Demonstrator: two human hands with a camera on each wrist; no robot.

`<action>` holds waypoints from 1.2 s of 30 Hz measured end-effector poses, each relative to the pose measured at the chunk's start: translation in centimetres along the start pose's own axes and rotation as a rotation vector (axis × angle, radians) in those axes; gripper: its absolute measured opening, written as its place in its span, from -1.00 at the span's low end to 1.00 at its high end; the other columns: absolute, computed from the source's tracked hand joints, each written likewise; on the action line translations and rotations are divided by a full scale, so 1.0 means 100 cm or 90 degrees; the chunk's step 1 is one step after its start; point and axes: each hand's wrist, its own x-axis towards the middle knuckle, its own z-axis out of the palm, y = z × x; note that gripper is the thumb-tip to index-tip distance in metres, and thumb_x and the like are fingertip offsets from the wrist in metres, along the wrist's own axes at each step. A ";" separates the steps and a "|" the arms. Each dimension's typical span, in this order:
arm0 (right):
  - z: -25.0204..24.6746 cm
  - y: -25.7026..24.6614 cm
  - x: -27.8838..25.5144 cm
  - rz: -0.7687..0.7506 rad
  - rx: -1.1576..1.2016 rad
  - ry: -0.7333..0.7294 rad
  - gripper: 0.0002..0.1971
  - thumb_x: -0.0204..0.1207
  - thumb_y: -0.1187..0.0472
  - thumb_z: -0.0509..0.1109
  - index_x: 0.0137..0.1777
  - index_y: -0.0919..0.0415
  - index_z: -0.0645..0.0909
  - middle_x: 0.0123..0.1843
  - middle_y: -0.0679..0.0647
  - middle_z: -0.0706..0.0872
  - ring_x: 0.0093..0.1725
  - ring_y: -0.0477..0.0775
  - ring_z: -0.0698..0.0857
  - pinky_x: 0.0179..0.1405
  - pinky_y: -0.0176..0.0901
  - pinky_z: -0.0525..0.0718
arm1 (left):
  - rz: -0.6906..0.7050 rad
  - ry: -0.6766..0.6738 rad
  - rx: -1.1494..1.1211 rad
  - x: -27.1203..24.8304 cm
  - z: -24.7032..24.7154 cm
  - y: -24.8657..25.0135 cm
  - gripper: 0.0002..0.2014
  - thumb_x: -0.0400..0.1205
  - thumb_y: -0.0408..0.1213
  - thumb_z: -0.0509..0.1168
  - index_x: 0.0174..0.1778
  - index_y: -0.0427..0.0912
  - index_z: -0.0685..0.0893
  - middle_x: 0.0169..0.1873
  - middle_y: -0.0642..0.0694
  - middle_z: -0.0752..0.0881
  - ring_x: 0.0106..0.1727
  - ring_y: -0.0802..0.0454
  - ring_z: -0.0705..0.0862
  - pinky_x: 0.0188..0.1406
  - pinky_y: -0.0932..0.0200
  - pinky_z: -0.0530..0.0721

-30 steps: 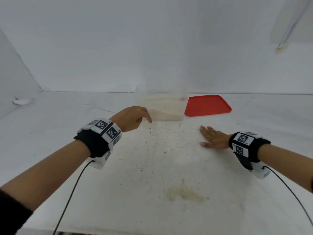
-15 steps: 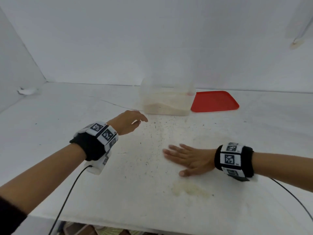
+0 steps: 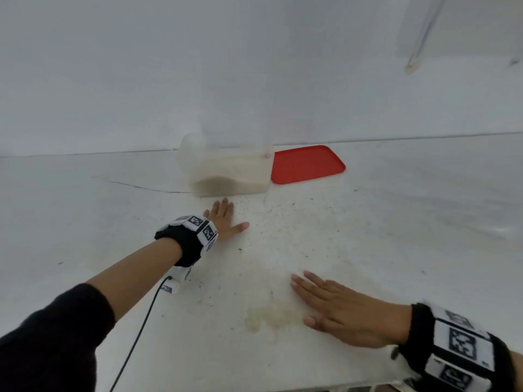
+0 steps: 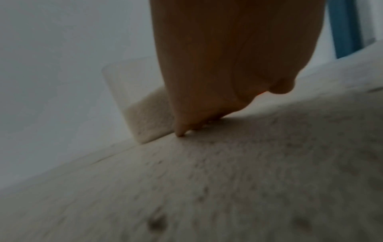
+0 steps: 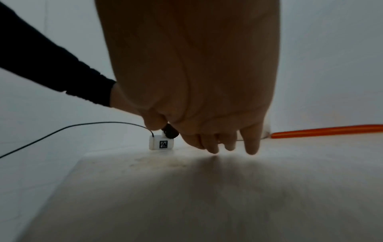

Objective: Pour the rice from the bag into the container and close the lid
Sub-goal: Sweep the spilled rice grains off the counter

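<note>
Container (image 3: 226, 171) just beyond left hand (image 3: 223, 219)

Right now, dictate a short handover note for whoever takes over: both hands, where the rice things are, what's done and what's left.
Left hand: flat on the white table, fingers straight, just in front of the clear plastic container, holding nothing.
Right hand: flat on the table nearer the person, empty.
The container is at the back, partly filled with rice, top open.
The flat red plastic lid lies beside it on the right.
The bag can't be made out clearly.
Done: rice is in.
Left: fit the lid.
</note>
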 end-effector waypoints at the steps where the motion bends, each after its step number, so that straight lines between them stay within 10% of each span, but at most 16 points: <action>1: 0.007 0.001 -0.008 0.017 0.025 0.001 -0.11 0.27 -0.43 -0.43 0.56 0.00 -0.47 0.59 -0.17 -0.48 0.53 -0.19 -0.50 0.58 -0.20 -0.34 | 0.032 -0.004 0.002 -0.001 0.000 0.005 -0.23 0.67 0.19 -0.15 0.60 -0.27 -0.26 0.59 -0.19 -0.32 0.62 -0.11 -0.26 0.58 -0.09 -0.12; 6: 0.022 0.005 -0.023 0.079 0.123 0.101 -0.18 0.24 -0.50 -0.47 0.45 -0.13 -0.55 0.52 -0.30 -0.55 0.47 -0.29 -0.55 0.49 -0.33 -0.38 | 0.214 -0.057 0.051 -0.030 0.011 0.031 -0.18 0.62 0.28 -0.22 0.56 -0.24 -0.38 0.55 -0.12 -0.44 0.59 -0.03 -0.38 0.56 0.03 -0.27; 10: 0.036 0.010 -0.028 0.130 0.104 0.170 0.05 -0.11 -0.60 -0.74 0.43 -0.12 -0.57 0.49 -0.26 -0.58 0.48 -0.23 -0.56 0.45 -0.30 -0.41 | 0.334 -0.116 0.058 -0.073 0.027 0.048 0.25 0.04 0.62 -0.61 0.54 -0.19 -0.43 0.49 0.02 -0.49 0.53 0.10 -0.45 0.50 0.12 -0.36; 17: 0.063 -0.006 -0.032 0.131 0.121 0.155 0.09 -0.21 -0.60 -0.80 0.38 -0.05 -0.67 0.42 -0.28 -0.65 0.46 -0.16 -0.60 0.46 -0.22 -0.46 | 0.438 -0.171 0.061 -0.135 0.045 0.065 -0.13 0.44 0.34 -0.35 0.55 -0.12 -0.40 0.51 0.03 -0.48 0.52 0.15 -0.49 0.48 0.24 -0.42; 23: 0.079 -0.001 -0.013 0.180 0.137 0.350 -0.11 0.07 -0.50 -0.79 0.44 -0.13 -0.62 0.48 -0.28 -0.62 0.47 -0.25 -0.59 0.43 -0.33 -0.58 | 0.276 -0.096 -0.076 -0.106 0.017 0.047 -0.28 0.67 0.12 -0.16 0.59 -0.19 -0.31 0.58 -0.08 -0.35 0.60 0.04 -0.32 0.55 0.14 -0.26; 28: 0.100 0.010 0.003 0.306 0.077 0.486 -0.27 0.59 -0.30 -0.46 0.63 0.13 -0.07 0.66 0.03 -0.01 0.64 0.03 -0.01 0.53 -0.24 -0.28 | 0.116 -0.066 0.009 -0.041 -0.016 0.026 -0.33 0.72 0.06 -0.14 0.60 -0.26 -0.24 0.60 -0.15 -0.30 0.63 -0.03 -0.24 0.57 0.09 -0.14; 36: 0.099 0.011 0.015 0.378 0.000 0.565 -0.42 0.70 -0.01 -0.26 0.52 0.26 0.35 0.53 0.12 0.43 0.51 0.09 0.39 0.46 -0.11 0.03 | 0.293 -0.044 0.135 -0.003 -0.027 0.054 -0.31 0.67 0.15 -0.19 0.61 -0.19 -0.17 0.62 -0.13 -0.20 0.63 0.01 -0.18 0.58 0.14 -0.16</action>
